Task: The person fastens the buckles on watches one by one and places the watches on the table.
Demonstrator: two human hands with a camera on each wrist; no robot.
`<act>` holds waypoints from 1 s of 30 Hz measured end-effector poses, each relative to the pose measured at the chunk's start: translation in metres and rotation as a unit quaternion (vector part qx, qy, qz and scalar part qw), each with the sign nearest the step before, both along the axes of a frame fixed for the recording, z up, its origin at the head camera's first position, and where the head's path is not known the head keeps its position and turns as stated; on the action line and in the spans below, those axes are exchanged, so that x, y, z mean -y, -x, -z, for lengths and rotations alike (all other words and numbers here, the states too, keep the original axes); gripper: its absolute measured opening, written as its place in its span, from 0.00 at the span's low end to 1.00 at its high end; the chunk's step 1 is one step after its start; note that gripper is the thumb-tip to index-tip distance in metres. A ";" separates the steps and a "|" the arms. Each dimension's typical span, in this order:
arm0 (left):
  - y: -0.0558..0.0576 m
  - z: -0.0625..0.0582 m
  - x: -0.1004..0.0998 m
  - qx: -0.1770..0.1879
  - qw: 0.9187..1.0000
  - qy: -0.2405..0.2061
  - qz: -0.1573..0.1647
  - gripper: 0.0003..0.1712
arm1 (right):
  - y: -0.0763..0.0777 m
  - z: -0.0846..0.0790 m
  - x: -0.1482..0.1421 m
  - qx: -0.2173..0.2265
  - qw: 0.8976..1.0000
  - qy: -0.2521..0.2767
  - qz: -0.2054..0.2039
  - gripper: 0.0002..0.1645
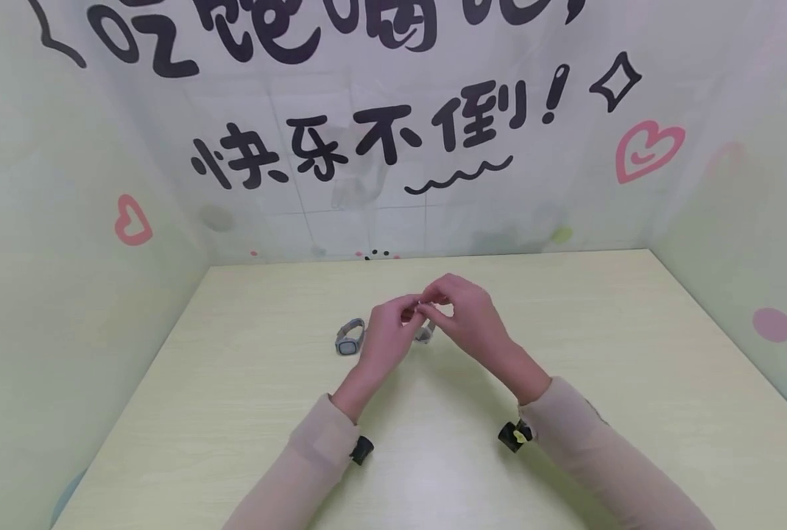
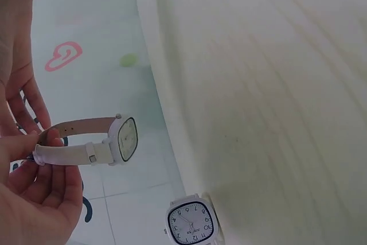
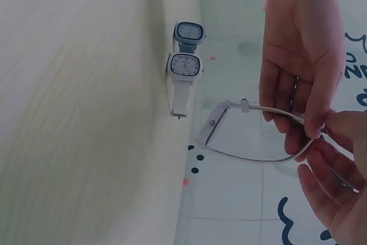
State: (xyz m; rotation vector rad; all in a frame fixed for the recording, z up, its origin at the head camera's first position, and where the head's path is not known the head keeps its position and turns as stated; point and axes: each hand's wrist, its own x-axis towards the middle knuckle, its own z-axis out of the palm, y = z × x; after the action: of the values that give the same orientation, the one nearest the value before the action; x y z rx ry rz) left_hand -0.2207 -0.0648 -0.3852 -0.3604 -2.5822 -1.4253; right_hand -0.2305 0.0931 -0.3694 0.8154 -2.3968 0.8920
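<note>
Both hands meet above the table, pinching the strap ends of a white wristwatch (image 2: 127, 139). Its strap makes a loop, with the case hanging below the fingers, as the right wrist view shows side-on. My left hand (image 1: 389, 331) has its thumb and fingertips at the strap ends. Opposite it, my right hand (image 1: 474, 316) pinches there too, fingertips close to the left ones. The fastening itself is hidden between the fingers. On the table lie a second white wristwatch (image 3: 185, 65) and a grey-blue wristwatch (image 1: 348, 347), side by side in the right wrist view.
The pale wood-patterned table (image 1: 234, 442) meets a printed back wall (image 1: 366, 221) with black lettering and hearts. Side walls (image 1: 751, 243) rise left and right. Small black devices (image 1: 514, 436) sit at both wrists, by the rolled sleeves (image 1: 565, 419).
</note>
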 end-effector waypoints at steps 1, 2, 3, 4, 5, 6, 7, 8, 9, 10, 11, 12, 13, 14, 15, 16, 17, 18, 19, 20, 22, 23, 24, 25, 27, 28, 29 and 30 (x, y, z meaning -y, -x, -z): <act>0.000 0.001 -0.001 -0.004 1.000 0.013 -0.002 0.16 | -0.001 0.000 0.001 -0.010 1.000 -0.017 0.011 0.06; 0.000 0.001 -0.001 -0.007 1.000 0.024 -0.006 0.16 | -0.002 -0.001 0.002 -0.019 0.999 -0.031 0.020 0.06; 0.000 0.002 -0.002 -0.011 0.999 0.033 -0.008 0.16 | -0.003 -0.001 0.002 -0.025 0.998 -0.042 0.029 0.05; 0.000 0.002 -0.002 -0.013 0.999 0.042 -0.010 0.16 | -0.003 -0.001 0.003 -0.029 0.998 -0.050 0.036 0.05; 0.000 0.002 -0.003 -0.015 0.998 0.053 -0.012 0.16 | -0.004 -0.001 0.003 -0.030 0.997 -0.055 0.042 0.05; 0.000 0.003 -0.003 -0.013 0.998 0.063 -0.013 0.15 | -0.004 -0.001 0.003 -0.029 0.997 -0.056 0.047 0.05; 0.000 0.003 -0.003 -0.009 0.997 0.075 -0.012 0.14 | -0.004 -0.001 0.003 -0.025 0.997 -0.055 0.050 0.04; 0.000 0.004 -0.003 -0.005 0.996 0.088 -0.011 0.14 | -0.004 -0.001 0.003 -0.018 0.997 -0.051 0.052 0.04; 0.000 0.005 -0.003 0.001 0.995 0.102 -0.010 0.13 | -0.004 -0.001 0.003 -0.010 0.998 -0.044 0.052 0.04; 0.000 0.006 -0.003 0.008 0.993 0.118 -0.008 0.12 | -0.004 -0.001 0.002 0.001 0.998 -0.033 0.050 0.04; 0.000 0.007 -0.003 0.014 0.991 0.130 -0.005 0.11 | -0.004 -0.001 0.002 0.013 0.999 -0.019 0.046 0.03; 0.000 0.008 -0.003 0.021 0.990 0.139 -0.002 0.11 | -0.004 -0.001 0.001 0.025 0.999 -0.001 0.041 0.03; 0.000 0.009 -0.003 0.028 0.989 0.143 0.000 0.11 | -0.004 -0.001 0.001 0.037 0.998 0.018 0.037 0.03; 0.000 0.009 -0.003 0.034 0.989 0.146 0.002 0.11 | -0.004 -0.002 0.000 0.047 0.998 0.038 0.032 0.03; 0.000 0.009 -0.002 0.040 0.988 0.146 0.003 0.11 | -0.004 -0.002 -0.001 0.056 0.996 0.057 0.026 0.03; 0.000 0.009 -0.002 0.045 0.988 0.145 0.004 0.11 | -0.004 -0.002 -0.001 0.063 0.995 0.073 0.022 0.03; 0.000 0.009 -0.002 0.049 0.988 0.143 0.005 0.11 | -0.003 -0.002 -0.002 0.067 0.994 0.085 0.019 0.03; 0.000 0.008 -0.002 0.052 0.988 0.144 0.006 0.11 | -0.004 -0.003 -0.002 0.069 0.993 0.090 0.018 0.04; 0.000 0.007 -0.002 0.053 0.988 0.146 0.008 0.12 | -0.004 -0.002 -0.003 0.071 0.993 0.089 0.018 0.05; 0.000 0.006 -0.002 0.052 0.987 0.150 0.009 0.12 | -0.004 -0.001 -0.003 0.072 0.994 0.083 0.017 0.06; 0.000 0.005 -0.002 0.044 0.986 0.159 0.013 0.12 | -0.003 0.001 -0.004 0.074 0.995 0.064 0.011 0.06; 0.000 0.004 -0.002 0.038 0.986 0.164 0.017 0.12 | -0.003 0.002 -0.005 0.077 0.995 0.055 0.009 0.06; 0.000 0.004 -0.001 0.035 0.986 0.164 0.019 0.12 | -0.003 0.004 -0.005 0.082 0.995 0.048 0.008 0.06; 0.000 0.004 -0.001 0.033 0.986 0.162 0.022 0.12 | -0.003 0.005 -0.006 0.088 0.995 0.043 0.008 0.05; 0.001 0.004 0.000 0.039 0.989 0.136 0.027 0.13 | -0.001 0.008 -0.007 0.101 0.994 0.045 0.010 0.04; 0.001 0.004 0.000 0.045 0.992 0.116 0.031 0.14 | 0.000 0.009 -0.008 0.109 0.993 0.052 0.014 0.05; 0.001 0.004 0.001 0.054 0.994 0.093 0.033 0.15 | 0.000 0.010 -0.009 0.118 0.991 0.061 0.016 0.05; 0.002 0.005 0.002 0.064 0.995 0.066 0.036 0.17 | 0.001 0.011 -0.010 0.125 0.989 0.071 0.017 0.05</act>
State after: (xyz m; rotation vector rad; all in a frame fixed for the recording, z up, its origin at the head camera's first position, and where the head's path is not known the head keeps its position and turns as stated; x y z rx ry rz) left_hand -0.2226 -0.0669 -0.3901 -0.3957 -2.8035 -1.3442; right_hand -0.2312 0.1030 -0.3800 0.6380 -2.5143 1.1967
